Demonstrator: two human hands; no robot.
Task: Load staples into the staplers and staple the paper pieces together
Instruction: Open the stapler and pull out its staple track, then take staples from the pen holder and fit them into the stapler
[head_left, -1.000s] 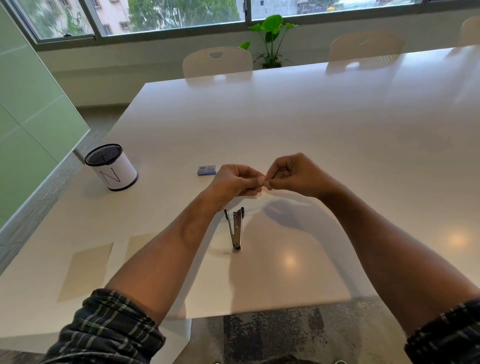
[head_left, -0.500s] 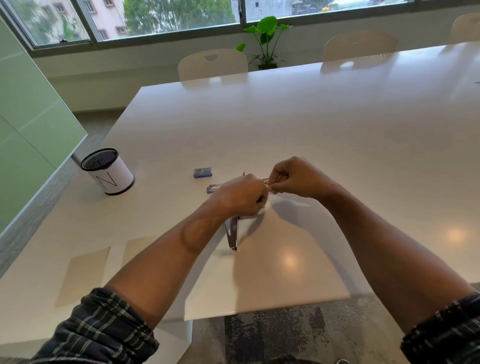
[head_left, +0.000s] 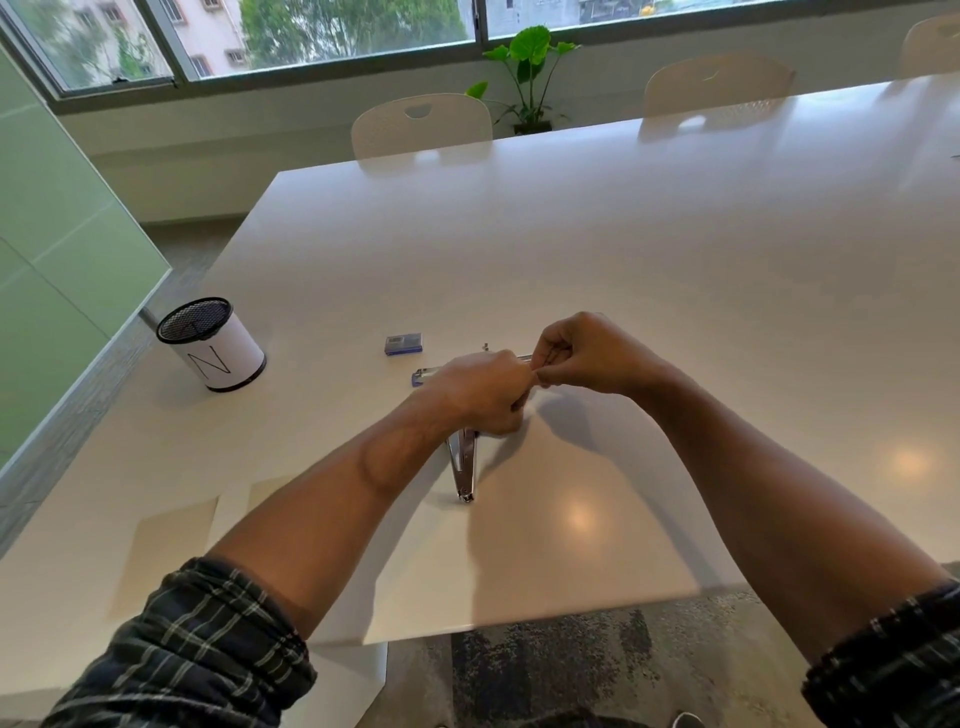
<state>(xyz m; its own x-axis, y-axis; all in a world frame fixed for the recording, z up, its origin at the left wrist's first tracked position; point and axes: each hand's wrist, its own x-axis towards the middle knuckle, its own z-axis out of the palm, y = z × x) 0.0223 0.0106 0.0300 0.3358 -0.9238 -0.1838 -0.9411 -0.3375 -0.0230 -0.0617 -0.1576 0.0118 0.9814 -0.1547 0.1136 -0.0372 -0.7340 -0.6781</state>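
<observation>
At the near left, 2 paper pieces (head_left: 171, 540) lie flat on the table (head_left: 675, 270), not yet stapled. Farther off stands a mesh cup (head_left: 210, 343), well apart from them. The blue staple box (head_left: 403, 343) lies left of the hands. The left hand (head_left: 483, 387) is curled, fingers closed — probably on a staple strip, though the strip itself is too small to confirm. An open metal stapler (head_left: 464, 467) lies on the table just near of this hand; a second stapler (head_left: 428, 375) shows behind it. The right hand (head_left: 582, 353) is curled too, pinching at the same point. Risk: the strip may snap or drop if the pinch twists, scattering staples.
</observation>
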